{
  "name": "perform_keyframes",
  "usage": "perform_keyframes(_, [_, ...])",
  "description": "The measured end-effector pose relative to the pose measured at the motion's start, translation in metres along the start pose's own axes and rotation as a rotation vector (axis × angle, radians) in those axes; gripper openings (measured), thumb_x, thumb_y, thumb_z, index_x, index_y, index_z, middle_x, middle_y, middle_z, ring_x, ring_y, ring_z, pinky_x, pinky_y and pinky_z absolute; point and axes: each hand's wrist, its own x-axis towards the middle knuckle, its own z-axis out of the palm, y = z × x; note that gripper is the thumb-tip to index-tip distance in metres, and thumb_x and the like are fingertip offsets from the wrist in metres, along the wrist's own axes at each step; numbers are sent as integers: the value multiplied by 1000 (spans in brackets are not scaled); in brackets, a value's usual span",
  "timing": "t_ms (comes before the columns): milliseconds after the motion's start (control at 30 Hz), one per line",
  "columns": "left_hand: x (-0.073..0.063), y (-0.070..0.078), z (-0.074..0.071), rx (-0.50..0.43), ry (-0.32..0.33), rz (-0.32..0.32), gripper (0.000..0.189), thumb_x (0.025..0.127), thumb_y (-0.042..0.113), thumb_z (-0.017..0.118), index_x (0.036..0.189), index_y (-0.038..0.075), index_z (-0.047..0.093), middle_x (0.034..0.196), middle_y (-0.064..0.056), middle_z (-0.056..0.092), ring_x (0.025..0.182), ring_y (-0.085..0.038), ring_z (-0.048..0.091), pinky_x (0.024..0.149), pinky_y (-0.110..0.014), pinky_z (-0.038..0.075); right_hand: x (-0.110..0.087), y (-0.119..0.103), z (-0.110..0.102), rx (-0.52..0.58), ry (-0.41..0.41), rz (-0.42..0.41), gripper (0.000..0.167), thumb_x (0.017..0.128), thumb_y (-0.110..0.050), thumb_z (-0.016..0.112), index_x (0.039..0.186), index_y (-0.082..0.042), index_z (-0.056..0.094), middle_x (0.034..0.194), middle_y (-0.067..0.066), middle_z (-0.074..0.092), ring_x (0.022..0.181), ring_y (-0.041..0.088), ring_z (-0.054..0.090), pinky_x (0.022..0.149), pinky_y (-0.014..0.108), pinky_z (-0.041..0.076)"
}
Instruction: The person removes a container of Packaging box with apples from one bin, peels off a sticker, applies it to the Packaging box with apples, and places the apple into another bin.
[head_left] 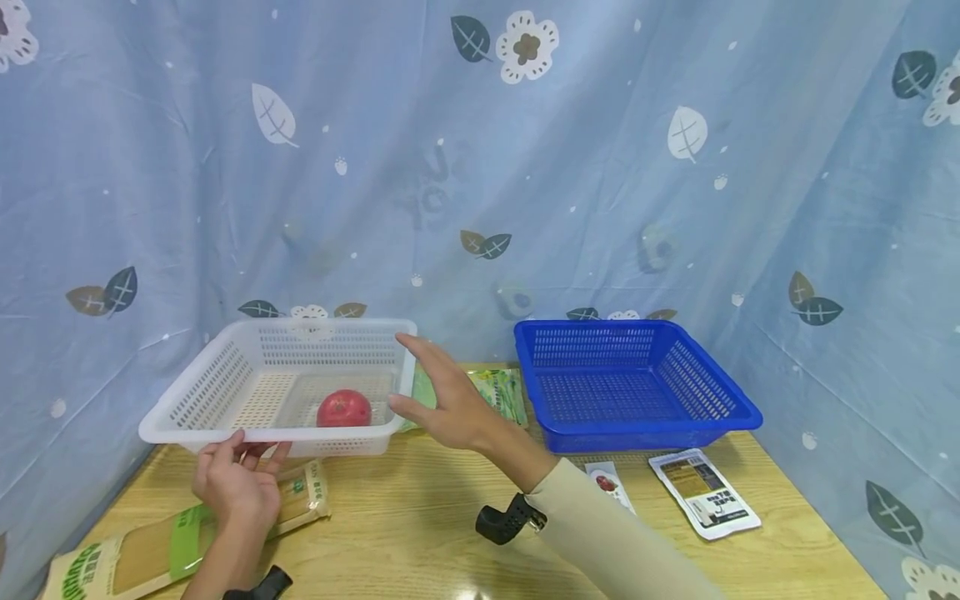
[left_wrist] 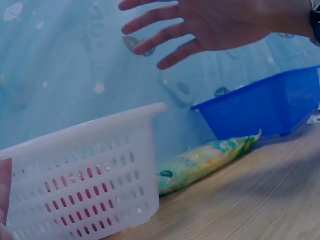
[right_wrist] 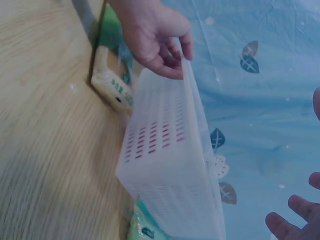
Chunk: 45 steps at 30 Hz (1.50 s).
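A white plastic basket with slotted walls stands at the left, tilted in the wrist views. Its front rim is gripped by my left hand, thumb over the top and fingers curled beneath; the right wrist view shows this grip too. Inside lies a red tomato on a clear, flat-looking plastic piece. My right hand is by the basket's right rim, fingers spread and holding nothing. In the left wrist view that hand is raised above the basket's height.
A blue basket stands at the right. Behind my right hand lies a green printed packet. Long tan noodle-like packs lie at the front left. A white-edged pouch and a small card with a red picture lie before the blue basket.
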Motion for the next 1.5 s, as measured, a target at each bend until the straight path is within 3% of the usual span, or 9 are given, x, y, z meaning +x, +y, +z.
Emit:
perform_keyframes(233, [3, -4, 2, -9, 44, 99, 14, 99, 2, 56, 87, 2, 48, 95, -11, 55, 55, -23, 57, 51, -44, 62, 12, -3, 11, 169, 55, 134, 73, 100, -34, 63, 161, -23, 26, 161, 2, 36, 146, 28, 38, 110, 53, 45])
perform_keyframes(467, [5, -6, 1, -16, 65, 76, 13, 99, 5, 54, 88, 3, 49, 81, -8, 55, 55, -23, 55, 51, -44, 61, 32, -11, 31, 389, 82, 298, 74, 95, -25, 70, 159, -19, 32, 160, 4, 38, 144, 33, 41, 113, 48, 44])
perform_keyframes(633, [6, -7, 0, -27, 78, 89, 12, 99, 6, 56, 88, 2, 52, 75, -8, 57, 51, -24, 59, 47, -43, 60, 51, -18, 51, 440, 85, 451, 76, 93, -30, 72, 158, -19, 34, 159, 8, 39, 143, 36, 42, 116, 49, 40])
perform_keyframes(767, [6, -7, 0, -37, 87, 104, 12, 98, 5, 58, 88, 1, 53, 75, -9, 59, 50, -24, 63, 46, -42, 60, 62, -19, 66, 395, 102, 524, 80, 91, -31, 73, 158, -18, 31, 153, 6, 47, 140, 30, 45, 117, 49, 36])
perform_keyframes(933, [5, -7, 0, -22, 79, 113, 14, 99, 6, 56, 87, 1, 52, 76, -9, 58, 50, -24, 63, 45, -41, 60, 71, -21, 82, 313, 136, 550, 75, 91, -28, 73, 154, -13, 35, 139, 7, 56, 132, 28, 52, 116, 48, 39])
perform_keyframes(1167, [4, -8, 0, -16, 82, 105, 15, 101, 7, 55, 88, 2, 50, 81, -9, 57, 51, -25, 63, 46, -42, 60, 78, -22, 99, 167, 84, 683, 90, 92, -42, 69, 161, -10, 21, 161, 11, 35, 148, 30, 34, 120, 48, 33])
perform_keyframes(1267, [4, -8, -1, -9, 80, 111, 16, 101, 7, 54, 87, 2, 49, 81, -9, 56, 51, -25, 63, 47, -42, 60, 82, -20, 102, 110, 54, 723, 91, 92, -45, 67, 161, -10, 20, 162, 11, 33, 148, 32, 33, 120, 50, 32])
perform_keyframes(1500, [2, -8, 1, -9, 69, 110, 15, 102, 7, 54, 88, 2, 49, 81, -9, 57, 52, -24, 63, 47, -41, 61, 89, -14, 106, -8, -53, 788, 93, 86, -32, 71, 161, -10, 21, 165, 15, 27, 150, 43, 26, 121, 57, 26])
